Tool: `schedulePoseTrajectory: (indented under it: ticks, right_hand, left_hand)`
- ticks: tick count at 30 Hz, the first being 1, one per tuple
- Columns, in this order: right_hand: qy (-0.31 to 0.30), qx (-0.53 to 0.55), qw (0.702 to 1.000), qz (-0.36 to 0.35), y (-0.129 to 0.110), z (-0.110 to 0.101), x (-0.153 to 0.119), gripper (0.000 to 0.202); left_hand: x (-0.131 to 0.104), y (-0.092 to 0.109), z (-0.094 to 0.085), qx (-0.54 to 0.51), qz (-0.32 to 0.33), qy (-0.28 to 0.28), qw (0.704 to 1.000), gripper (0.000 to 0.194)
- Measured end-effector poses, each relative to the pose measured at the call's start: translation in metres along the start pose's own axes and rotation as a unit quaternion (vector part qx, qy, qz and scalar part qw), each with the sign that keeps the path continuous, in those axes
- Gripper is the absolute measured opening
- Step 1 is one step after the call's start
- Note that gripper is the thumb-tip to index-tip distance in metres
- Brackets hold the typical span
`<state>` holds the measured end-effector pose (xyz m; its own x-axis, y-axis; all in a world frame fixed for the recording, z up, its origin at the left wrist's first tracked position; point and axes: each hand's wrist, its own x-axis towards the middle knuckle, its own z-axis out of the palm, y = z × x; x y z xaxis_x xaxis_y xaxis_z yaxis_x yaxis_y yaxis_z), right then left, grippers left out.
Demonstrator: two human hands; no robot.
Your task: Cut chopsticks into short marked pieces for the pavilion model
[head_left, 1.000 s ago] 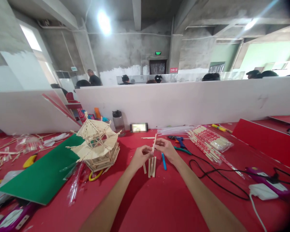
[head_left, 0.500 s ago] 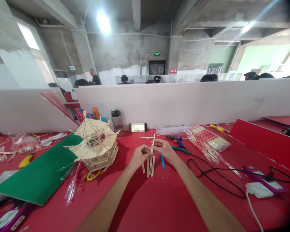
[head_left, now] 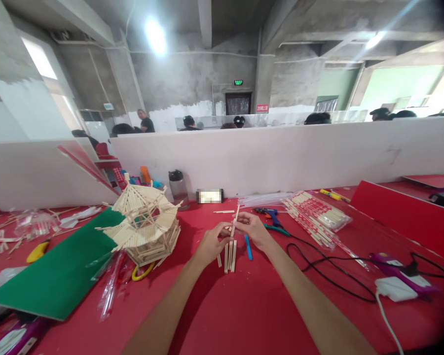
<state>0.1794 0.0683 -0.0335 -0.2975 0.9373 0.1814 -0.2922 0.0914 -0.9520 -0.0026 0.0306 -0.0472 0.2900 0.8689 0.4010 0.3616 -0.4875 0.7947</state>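
Over the red table, my right hand (head_left: 252,230) pinches an upright wooden stick (head_left: 238,211), its top poking above the fingers. My left hand (head_left: 213,243) is closed at the lower part of the same stick, where the fingers partly hide it. Just below both hands lie several short cut sticks (head_left: 226,259), side by side. A blue tool like a craft knife (head_left: 248,247) rests to the right of them. Left of my hands stands a pagoda-like model (head_left: 151,231) built from wooden sticks, with two roof tiers.
Wrapped chopsticks (head_left: 314,217), a blue glue gun (head_left: 270,215) and teal-handled pliers (head_left: 277,230) lie right. Black cable (head_left: 318,264) loops toward a purple power strip (head_left: 403,275). Left is a green board (head_left: 55,271); behind, a bottle (head_left: 178,190) and white partition (head_left: 244,160).
The stick's top leans slightly more to the right, and both hands have shifted only a little. The whole view has moved slightly.
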Motion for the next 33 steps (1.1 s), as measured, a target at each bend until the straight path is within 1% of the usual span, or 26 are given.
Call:
schedulePoseTrajectory:
  ticks: [8,17,22,27,31,33]
  right_hand:
    - [0.001,-0.012,1.0,0.006,-0.0043,0.0044,-0.0032,0.03]
    - [-0.009,-0.034,0.999,-0.006,-0.0012,0.0015,-0.0015,0.033]
    - [-0.006,-0.023,1.0,-0.007,0.0019,-0.0003,0.0004,0.031]
    - [0.011,0.01,1.0,-0.002,0.0035,-0.0013,0.0012,0.032]
    - [0.019,0.013,1.0,0.0,0.0021,-0.0012,0.0011,0.033]
    - [0.02,0.009,1.0,0.0,0.0014,-0.0005,0.0007,0.033]
  left_hand:
    - [0.0003,-0.0029,-0.0014,0.0,0.003,0.01,1.0,0.031]
    - [0.0003,0.0005,-0.0006,-0.011,0.002,-0.005,1.0,0.03]
    - [0.0019,-0.0018,0.001,-0.053,-0.015,-0.003,0.998,0.032]
    - [0.0032,-0.0049,-0.0019,-0.104,-0.035,-0.014,0.994,0.033]
    - [0.0031,-0.0007,-0.0031,-0.104,-0.045,-0.02,0.993,0.029]
    - [0.0033,0.0015,-0.0022,-0.093,-0.049,-0.011,0.994,0.027]
